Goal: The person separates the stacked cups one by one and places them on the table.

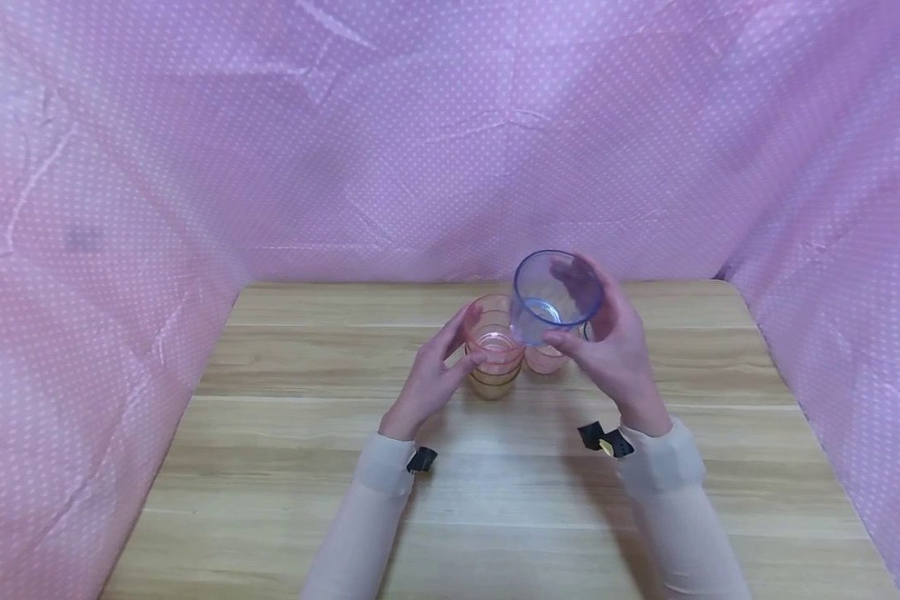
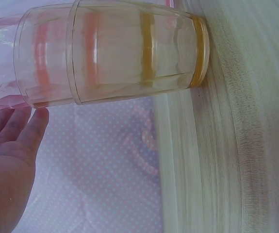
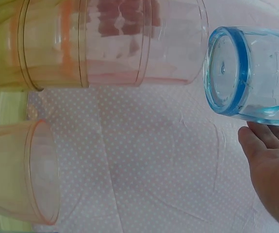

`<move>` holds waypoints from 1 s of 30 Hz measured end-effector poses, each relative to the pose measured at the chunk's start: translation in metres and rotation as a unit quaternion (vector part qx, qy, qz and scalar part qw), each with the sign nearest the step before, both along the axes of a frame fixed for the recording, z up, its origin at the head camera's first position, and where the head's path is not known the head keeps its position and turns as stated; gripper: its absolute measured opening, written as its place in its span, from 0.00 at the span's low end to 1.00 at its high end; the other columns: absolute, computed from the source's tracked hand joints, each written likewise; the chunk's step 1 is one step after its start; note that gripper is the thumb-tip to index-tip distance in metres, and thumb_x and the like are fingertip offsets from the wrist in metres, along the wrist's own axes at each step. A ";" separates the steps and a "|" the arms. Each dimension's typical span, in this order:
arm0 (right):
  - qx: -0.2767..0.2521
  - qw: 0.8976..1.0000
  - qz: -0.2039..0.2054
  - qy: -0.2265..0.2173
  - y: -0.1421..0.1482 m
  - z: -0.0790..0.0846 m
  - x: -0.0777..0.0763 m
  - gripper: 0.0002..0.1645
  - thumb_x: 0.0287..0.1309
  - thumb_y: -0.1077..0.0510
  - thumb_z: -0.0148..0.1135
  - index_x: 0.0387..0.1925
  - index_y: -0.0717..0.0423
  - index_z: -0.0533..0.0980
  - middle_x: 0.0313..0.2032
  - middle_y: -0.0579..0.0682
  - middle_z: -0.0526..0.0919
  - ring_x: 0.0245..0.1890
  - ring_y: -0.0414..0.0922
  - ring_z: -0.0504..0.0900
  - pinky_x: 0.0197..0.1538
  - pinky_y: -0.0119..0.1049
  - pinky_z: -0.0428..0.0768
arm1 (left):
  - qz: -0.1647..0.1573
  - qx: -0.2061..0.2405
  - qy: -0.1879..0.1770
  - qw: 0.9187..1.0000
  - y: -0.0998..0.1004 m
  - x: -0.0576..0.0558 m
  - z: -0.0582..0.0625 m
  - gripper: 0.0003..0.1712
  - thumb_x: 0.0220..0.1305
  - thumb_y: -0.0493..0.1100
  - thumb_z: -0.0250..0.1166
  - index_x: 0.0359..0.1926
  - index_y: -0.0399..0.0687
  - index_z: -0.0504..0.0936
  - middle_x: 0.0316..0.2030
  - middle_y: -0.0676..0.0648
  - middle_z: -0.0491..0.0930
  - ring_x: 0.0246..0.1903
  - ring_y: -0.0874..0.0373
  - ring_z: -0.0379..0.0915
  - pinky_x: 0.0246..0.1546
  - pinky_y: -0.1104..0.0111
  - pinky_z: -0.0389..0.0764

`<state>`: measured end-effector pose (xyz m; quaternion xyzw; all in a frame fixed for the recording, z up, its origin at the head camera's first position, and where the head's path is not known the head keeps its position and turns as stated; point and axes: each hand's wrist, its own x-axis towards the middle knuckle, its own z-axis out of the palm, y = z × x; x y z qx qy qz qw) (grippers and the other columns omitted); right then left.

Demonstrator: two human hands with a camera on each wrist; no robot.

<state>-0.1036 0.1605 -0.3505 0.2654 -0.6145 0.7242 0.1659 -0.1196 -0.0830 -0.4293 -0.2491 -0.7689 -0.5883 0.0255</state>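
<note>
My right hand grips a clear blue cup, held tilted in the air. It is just right of and above the rim of a stack of clear cups. Pink cups form the upper part of this stack and yellow cups the lower part, which stands on the table. My left hand holds the upper pink part from the left, thumb in front and fingers behind. In the right wrist view the blue cup's base is near the topmost pink cup's rim.
Beside the stack, to the right, a single pink cup stands on the wooden table. Partly hidden by my right hand is another dark-rimmed item. Pink dotted cloth hangs around the table's back and sides.
</note>
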 end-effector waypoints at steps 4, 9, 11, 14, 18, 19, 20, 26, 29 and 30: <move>-0.022 1.000 0.006 0.007 0.006 -0.002 0.001 0.57 0.44 0.56 0.85 0.73 0.65 0.65 0.67 0.64 0.75 0.70 0.54 0.72 0.78 0.45 0.64 | -0.002 0.000 0.003 1.000 -0.001 0.000 -0.001 0.42 0.72 0.46 0.66 0.80 0.45 0.59 0.74 0.45 0.67 0.69 0.47 0.70 0.72 0.65 0.68; -0.033 0.999 0.002 0.020 0.013 -0.006 0.001 0.54 0.46 0.61 0.84 0.72 0.68 0.65 0.67 0.64 0.75 0.70 0.55 0.72 0.78 0.46 0.64 | -0.006 0.004 0.006 1.000 -0.001 -0.001 -0.002 0.43 0.71 0.42 0.67 0.80 0.45 0.58 0.74 0.44 0.67 0.70 0.47 0.69 0.73 0.65 0.68; -0.035 0.999 0.000 0.021 0.015 -0.007 0.001 0.54 0.47 0.62 0.83 0.72 0.69 0.65 0.67 0.64 0.75 0.70 0.55 0.72 0.78 0.46 0.63 | -0.007 0.006 0.006 1.000 -0.001 -0.001 -0.002 0.43 0.70 0.41 0.68 0.81 0.46 0.58 0.75 0.44 0.66 0.70 0.47 0.69 0.73 0.65 0.68; -0.039 0.999 -0.007 0.018 0.019 -0.009 0.002 0.54 0.47 0.62 0.83 0.72 0.68 0.65 0.66 0.64 0.76 0.70 0.55 0.72 0.78 0.45 0.64 | -0.007 0.008 0.006 1.000 0.000 0.000 -0.002 0.44 0.70 0.40 0.68 0.81 0.46 0.58 0.75 0.45 0.66 0.70 0.47 0.69 0.73 0.65 0.68; -0.045 0.999 -0.018 0.010 0.026 -0.012 0.004 0.53 0.47 0.63 0.83 0.72 0.67 0.65 0.66 0.64 0.76 0.70 0.54 0.73 0.78 0.44 0.64 | -0.008 0.011 0.003 1.000 0.000 0.001 -0.002 0.44 0.70 0.38 0.68 0.81 0.45 0.58 0.75 0.45 0.66 0.70 0.48 0.68 0.73 0.65 0.67; -0.047 0.999 -0.021 0.008 0.027 -0.013 0.005 0.52 0.47 0.64 0.83 0.72 0.67 0.65 0.66 0.64 0.76 0.69 0.54 0.73 0.77 0.43 0.65 | -0.008 0.012 0.001 1.000 0.000 0.001 -0.002 0.44 0.70 0.38 0.68 0.81 0.45 0.58 0.75 0.45 0.66 0.70 0.48 0.68 0.74 0.65 0.67; -0.048 0.999 -0.023 0.005 0.029 -0.014 0.006 0.52 0.48 0.65 0.83 0.72 0.67 0.65 0.66 0.64 0.76 0.69 0.54 0.73 0.77 0.42 0.65 | -0.008 0.012 -0.002 1.000 0.000 0.001 -0.001 0.44 0.70 0.38 0.68 0.81 0.46 0.58 0.75 0.45 0.66 0.70 0.48 0.68 0.74 0.65 0.67; -0.062 0.998 -0.029 -0.007 0.038 -0.018 0.008 0.51 0.47 0.71 0.81 0.72 0.68 0.65 0.66 0.65 0.76 0.69 0.54 0.74 0.76 0.41 0.67 | -0.002 0.007 -0.006 1.000 0.001 0.002 -0.001 0.43 0.71 0.43 0.67 0.81 0.47 0.58 0.75 0.46 0.67 0.70 0.48 0.68 0.73 0.65 0.68; -0.068 0.997 -0.035 -0.012 0.043 -0.020 0.010 0.51 0.47 0.74 0.79 0.72 0.68 0.65 0.66 0.65 0.76 0.69 0.54 0.73 0.75 0.40 0.68 | -0.002 0.006 -0.006 1.000 0.001 0.002 0.000 0.42 0.72 0.46 0.66 0.80 0.47 0.59 0.75 0.46 0.67 0.70 0.48 0.69 0.73 0.65 0.68; -0.068 0.997 -0.038 -0.014 0.044 -0.021 0.010 0.50 0.47 0.74 0.79 0.72 0.68 0.65 0.66 0.64 0.76 0.69 0.53 0.73 0.75 0.39 0.68 | -0.002 0.007 -0.006 1.000 0.001 0.002 -0.001 0.42 0.72 0.46 0.66 0.80 0.47 0.59 0.75 0.46 0.67 0.70 0.48 0.69 0.73 0.65 0.68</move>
